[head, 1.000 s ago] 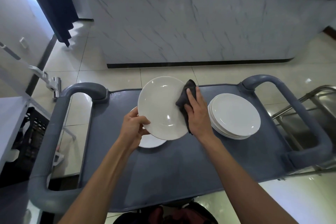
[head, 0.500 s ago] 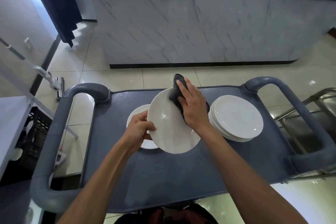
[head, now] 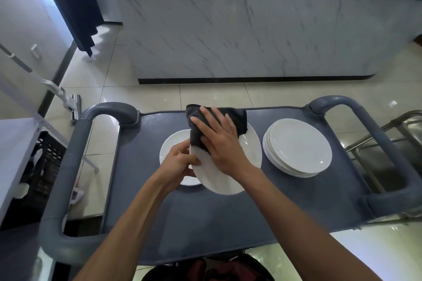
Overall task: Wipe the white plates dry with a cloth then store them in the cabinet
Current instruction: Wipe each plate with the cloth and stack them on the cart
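I hold a white plate (head: 246, 166) nearly flat over the grey cart top (head: 205, 219). My left hand (head: 180, 162) grips its left rim. My right hand (head: 219, 141) presses a dark grey cloth (head: 233, 118) flat on the plate's upper face, fingers spread over the cloth. Below the held plate, a single white plate (head: 171, 150) lies on the cart, partly hidden. A stack of several white plates (head: 299, 146) sits to the right on the cart. No cabinet is in view.
The cart has thick grey handles on the left (head: 75, 166) and right (head: 374, 134). A marble-fronted counter (head: 251, 29) stands beyond it. A black crate (head: 48, 162) sits at the left, a steel frame (head: 388, 143) at the right.
The held plate has tipped from facing me to nearly flat and moved right. My right hand with the cloth has slid across to the plate's far left part.
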A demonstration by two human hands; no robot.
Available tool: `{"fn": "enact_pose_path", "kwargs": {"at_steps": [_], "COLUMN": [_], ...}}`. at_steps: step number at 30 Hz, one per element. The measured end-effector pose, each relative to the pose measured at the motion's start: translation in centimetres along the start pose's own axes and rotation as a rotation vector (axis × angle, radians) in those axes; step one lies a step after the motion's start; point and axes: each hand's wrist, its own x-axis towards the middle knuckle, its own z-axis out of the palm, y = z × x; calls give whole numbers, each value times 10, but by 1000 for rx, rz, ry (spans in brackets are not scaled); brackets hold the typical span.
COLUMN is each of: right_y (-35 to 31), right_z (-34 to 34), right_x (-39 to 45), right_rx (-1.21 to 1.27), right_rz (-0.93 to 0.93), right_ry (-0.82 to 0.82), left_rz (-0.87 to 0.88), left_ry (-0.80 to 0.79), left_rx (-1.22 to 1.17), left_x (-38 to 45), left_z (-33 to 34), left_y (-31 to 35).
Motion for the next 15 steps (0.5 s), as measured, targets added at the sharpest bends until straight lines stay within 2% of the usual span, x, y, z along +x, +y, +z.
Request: {"fn": "enact_pose_path", "kwargs": {"at_steps": [9,15], "right_y": [4,19], "right_z": [3,-1], "right_x": [5,13], "right_rx": [-10,-26], "right_rz": [-1,153], "right_ry": [2,36], "left_rz": [-2,17], "left_ry": [29,55], "left_rx": [-26,-21], "left_x": [-3,-6], "left_z": [2,5], "left_y": [0,4]}}
